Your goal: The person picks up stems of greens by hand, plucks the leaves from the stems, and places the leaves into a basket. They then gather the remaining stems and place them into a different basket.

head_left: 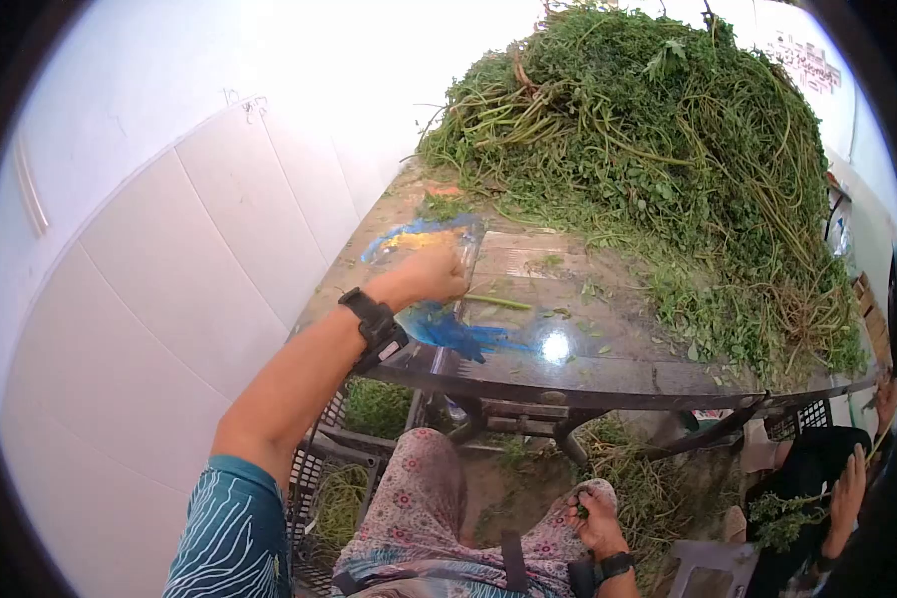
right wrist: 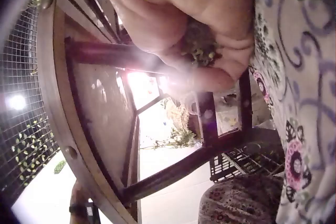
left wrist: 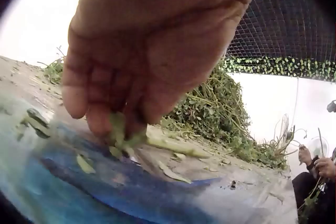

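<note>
The left hand (head_left: 431, 272) reaches over the tabletop (head_left: 608, 349), beside a green stem (head_left: 498, 301). In the left wrist view the left hand (left wrist: 152, 40) has its fingers bent down, pinching a small green sprig (left wrist: 119, 137) just above the blue painted patch (left wrist: 131, 192). The right hand (head_left: 600, 526) rests by the knee, below the table's edge. Its fingers curl round some small green leaves, and in the right wrist view the leaves (right wrist: 202, 53) show inside the right hand (right wrist: 184, 19).
A large heap of leafy stems (head_left: 648, 130) covers the table's back and right. Crates (head_left: 334, 439) with greens stand under the table at left. Stems (head_left: 638, 478) lie on the floor. At the right edge another person's hand (head_left: 847, 498) is near a sprig, by a grey stool (head_left: 710, 568).
</note>
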The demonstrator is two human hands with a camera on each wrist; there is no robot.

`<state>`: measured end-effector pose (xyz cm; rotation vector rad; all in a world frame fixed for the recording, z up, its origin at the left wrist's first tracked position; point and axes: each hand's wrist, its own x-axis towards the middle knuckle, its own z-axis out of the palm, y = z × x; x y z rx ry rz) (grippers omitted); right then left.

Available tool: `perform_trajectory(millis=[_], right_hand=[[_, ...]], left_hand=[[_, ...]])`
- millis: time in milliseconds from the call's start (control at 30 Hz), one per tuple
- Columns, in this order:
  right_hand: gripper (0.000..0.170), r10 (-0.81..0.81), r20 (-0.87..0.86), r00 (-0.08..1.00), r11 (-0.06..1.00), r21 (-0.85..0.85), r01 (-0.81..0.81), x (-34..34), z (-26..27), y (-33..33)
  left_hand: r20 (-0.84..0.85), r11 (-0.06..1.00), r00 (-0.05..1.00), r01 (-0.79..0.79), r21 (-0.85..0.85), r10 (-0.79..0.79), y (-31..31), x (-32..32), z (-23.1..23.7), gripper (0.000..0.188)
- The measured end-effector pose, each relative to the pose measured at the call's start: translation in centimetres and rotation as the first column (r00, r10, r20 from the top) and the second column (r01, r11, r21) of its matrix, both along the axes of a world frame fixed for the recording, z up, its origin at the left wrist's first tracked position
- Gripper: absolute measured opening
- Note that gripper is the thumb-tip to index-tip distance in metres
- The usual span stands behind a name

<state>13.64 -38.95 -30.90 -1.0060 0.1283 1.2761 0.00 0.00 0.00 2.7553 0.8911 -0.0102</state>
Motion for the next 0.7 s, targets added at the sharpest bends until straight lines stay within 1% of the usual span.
perform_trajectory(millis=[67,167,267,367,467,500,567,667,700], right_hand=[[0.011,-0.020,-0.028,0.999,0.999,0.034,0.021,-0.4,0.5,0.3],[0.022,0.040,0.035,0.999,0.998,0.042,-0.042,0.1,0.2,-0.2],[0.021,0.040,0.031,0.999,0.999,-0.003,-0.040,-0.2,0.3,0.1],[0.022,0.053,0.030,0.998,0.998,-0.021,-0.053,-0.1,-0.1,0.3],[0.022,0.060,0.020,0.998,0.998,0.002,-0.060,0.0,0.0,0.4],[0.021,0.043,0.009,0.999,0.999,-0.009,-0.043,0.0,0.1,0.4],[0.020,0.013,-0.017,1.000,0.999,-0.032,-0.013,-0.1,0.6,0.3],[0.009,-0.008,0.004,1.000,0.999,-0.032,0.008,-0.5,1.7,0.7],[0.009,0.000,0.025,1.000,0.999,-0.043,0.001,-0.6,1.8,0.8]], left_hand=[[0.088,0.996,0.996,0.016,-0.087,-0.008,0.2,-1.1,-0.2,0.013],[0.179,0.972,0.979,-0.051,-0.229,0.094,-1.3,-1.5,-0.6,0.014],[0.139,0.993,0.984,0.115,0.006,-0.115,-0.6,-1.9,-1.4,0.017],[0.145,0.998,0.987,0.062,0.028,-0.066,-0.8,-1.9,-1.6,0.015],[0.336,0.990,0.935,0.133,-0.047,-0.110,-0.8,-3.0,-2.1,0.015],[0.386,0.977,0.922,0.100,-0.186,-0.020,-1.6,-3.4,-1.6,0.015],[0.441,0.888,0.879,0.048,-0.458,0.180,-4.5,-4.6,0.5,0.015],[0.526,0.722,0.804,0.186,-0.666,0.278,-6.3,-6.9,0.5,0.016],[0.527,0.681,0.789,0.198,-0.705,0.315,-7.3,-7.4,0.5,0.015]])
